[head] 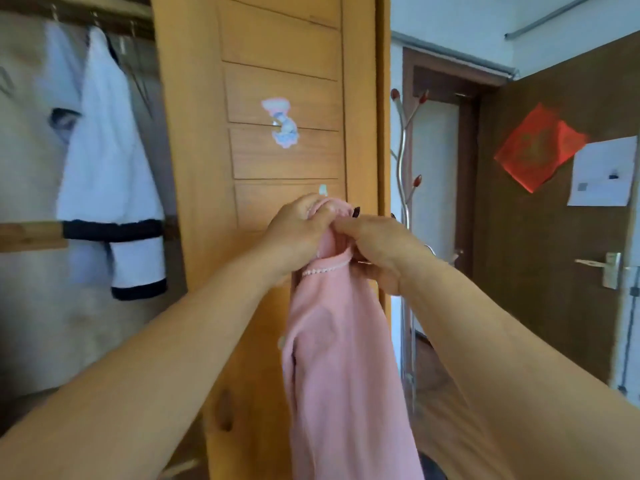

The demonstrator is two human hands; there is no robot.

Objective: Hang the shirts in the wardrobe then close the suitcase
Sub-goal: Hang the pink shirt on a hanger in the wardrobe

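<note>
A pink shirt with a pearl-trimmed collar hangs down in front of me, bunched at its top. My left hand grips the bunched top from the left. My right hand pinches the collar from the right, and a dark tip of a hanger pokes out between the hands. The open wardrobe is at the left, where a white shirt with black trim hangs from the rail. The suitcase is out of view.
The wooden wardrobe door stands right behind the pink shirt. A metal coat stand rises to the right of it. A brown room door with a red paper and a white sheet is at the far right.
</note>
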